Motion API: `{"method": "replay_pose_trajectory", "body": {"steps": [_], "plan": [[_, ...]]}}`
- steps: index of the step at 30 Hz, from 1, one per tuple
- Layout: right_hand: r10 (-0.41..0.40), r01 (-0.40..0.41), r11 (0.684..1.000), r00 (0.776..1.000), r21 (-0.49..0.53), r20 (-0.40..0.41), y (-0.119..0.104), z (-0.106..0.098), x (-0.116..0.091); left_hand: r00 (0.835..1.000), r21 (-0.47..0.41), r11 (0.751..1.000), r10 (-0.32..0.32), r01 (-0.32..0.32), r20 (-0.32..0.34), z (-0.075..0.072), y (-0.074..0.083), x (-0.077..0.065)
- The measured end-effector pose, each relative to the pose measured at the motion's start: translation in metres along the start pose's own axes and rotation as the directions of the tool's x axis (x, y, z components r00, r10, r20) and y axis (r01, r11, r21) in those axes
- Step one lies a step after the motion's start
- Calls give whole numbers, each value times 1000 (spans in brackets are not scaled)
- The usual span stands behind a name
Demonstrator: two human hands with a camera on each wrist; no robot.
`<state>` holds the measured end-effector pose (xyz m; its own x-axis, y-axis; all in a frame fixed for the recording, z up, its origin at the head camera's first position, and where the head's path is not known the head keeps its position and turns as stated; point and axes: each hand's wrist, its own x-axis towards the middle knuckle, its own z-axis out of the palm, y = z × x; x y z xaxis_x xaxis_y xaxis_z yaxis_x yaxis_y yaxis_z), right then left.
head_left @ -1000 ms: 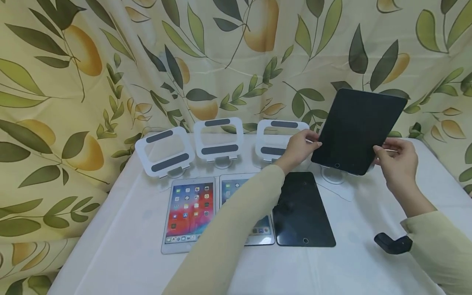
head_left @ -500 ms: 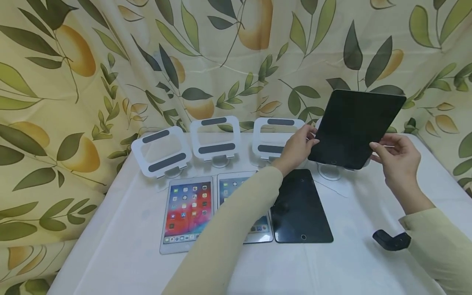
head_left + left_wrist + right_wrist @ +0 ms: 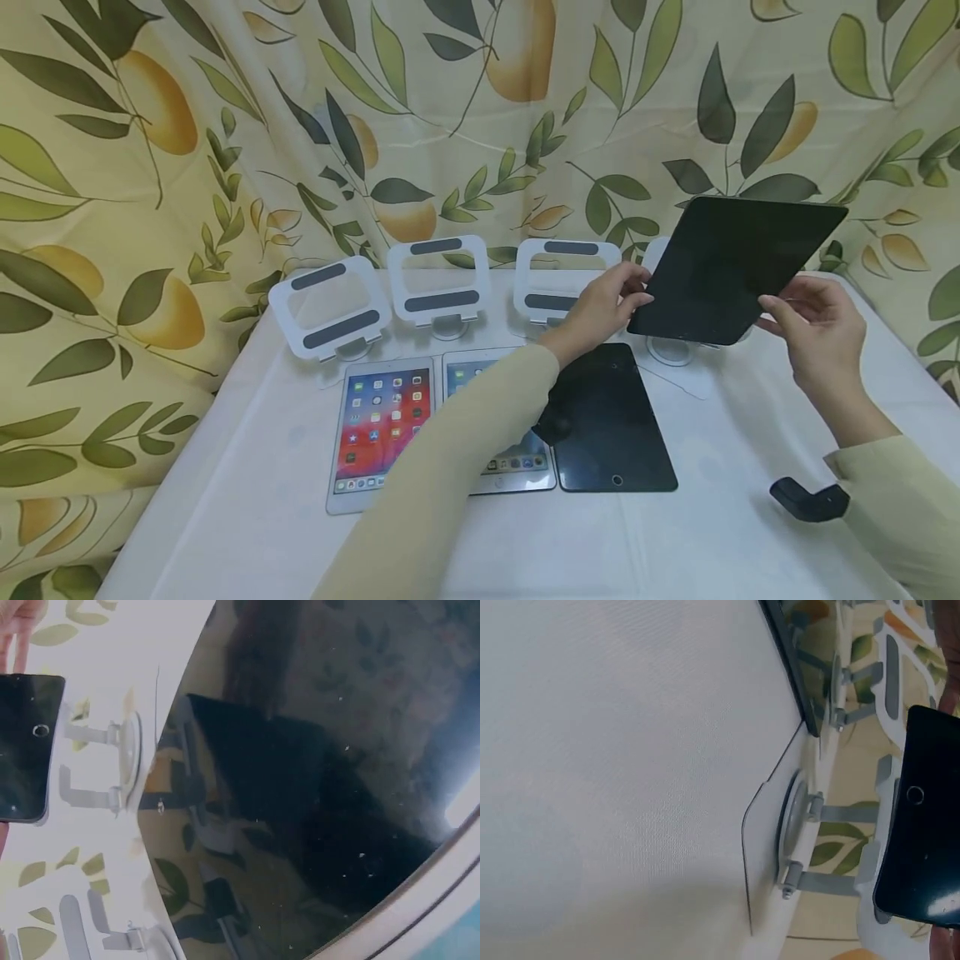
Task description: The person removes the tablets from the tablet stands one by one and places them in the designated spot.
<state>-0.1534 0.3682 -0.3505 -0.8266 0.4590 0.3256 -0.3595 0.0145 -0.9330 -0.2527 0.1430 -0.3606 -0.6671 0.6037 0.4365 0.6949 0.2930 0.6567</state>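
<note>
Both hands hold a black tablet [image 3: 738, 271] by its side edges, in front of the rightmost white stand [image 3: 670, 350]. My left hand [image 3: 600, 308] pinches the left edge near the lower corner. On the right edge, my right hand [image 3: 821, 333] has its thumb in front and fingers behind. The tablet leans back, its home button end low. In the right wrist view the tablet [image 3: 919, 847] lies against or just before the stand's frame [image 3: 885, 802]; whether they touch I cannot tell. The left wrist view shows the tablet's lower end [image 3: 26, 769] at its left edge.
Three more white stands [image 3: 330, 308] [image 3: 441, 283] [image 3: 558, 302] line the back. Before them lie two white tablets [image 3: 382, 425] [image 3: 528, 477] with lit-looking icon screens and another black tablet [image 3: 618, 425]. A black curved object [image 3: 808, 500] is by the right sleeve. A patterned curtain [image 3: 465, 125] hangs behind.
The held tablet has come down a little onto the stand's area, and its top edge has tipped back and to the right. Both hands keep their hold; the right hand shifted slightly right.
</note>
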Motion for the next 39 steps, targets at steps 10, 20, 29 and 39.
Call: {"method": "replay_pose_trajectory", "body": {"steps": [10,20,29,39], "plan": [[-29,44,994,988,-102,150,-18,-9,-16,987,-82,984,159,-158,10,-14,10,-20],[-83,113,986,972,-126,221,-32,-21,-35,978,-178,969,188,-170,87,-19,31,-41],[-203,236,968,937,-89,285,-33,-41,-53,971,-241,950,223,-198,82,-8,47,-59],[-201,283,949,884,-141,421,54,-155,-20,971,-260,944,228,-204,66,20,55,-82]]}}
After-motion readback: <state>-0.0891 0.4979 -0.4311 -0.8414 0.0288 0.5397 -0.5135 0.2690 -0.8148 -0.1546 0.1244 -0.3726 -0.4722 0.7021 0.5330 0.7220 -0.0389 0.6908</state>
